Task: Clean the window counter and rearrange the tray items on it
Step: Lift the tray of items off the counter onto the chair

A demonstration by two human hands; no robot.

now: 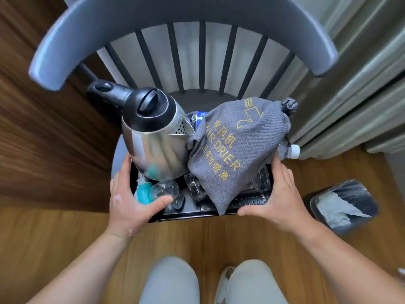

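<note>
Two hands hold the black tray (pixel 186 216), which sits over the seat of a grey chair (pixel 175 16). We cannot tell whether the tray rests on that seat. The left hand (pixel 135 207) grips the tray's near left corner, thumb laid over the rim and fingers along the left side. The right hand (pixel 278 198) grips the near right corner likewise, thumb along the near edge.

We find the tray shallow, rectangular, dark and crowded. On its left half stands a steel kettle (pixel 153 139) with a mirror-bright body, black lid and handle, and a perforated spout facing the tray's right side. Across the right half lies a grey cloth drawstring bag (pixel 236 150), its tied neck at the far end. Under the bag, at the tray's near edge, we note a black remote control (pixel 247 201). Clear glasses (pixel 194 187) sit mid-tray, partly beneath the bag. A blurred teal item (pixel 143 193) lies in the near left corner. A white-capped bottle (pixel 292 151) juts past the tray's right edge, and a blue-labelled bottle (pixel 198 119) shows at the far side.

The bag bears "HAIR DRIER" in yellow, with 吹风机, a further Chinese line and a yellow emblem. We cannot read the blue label. A lined bin (pixel 344 207) stands right of the tray.
</note>
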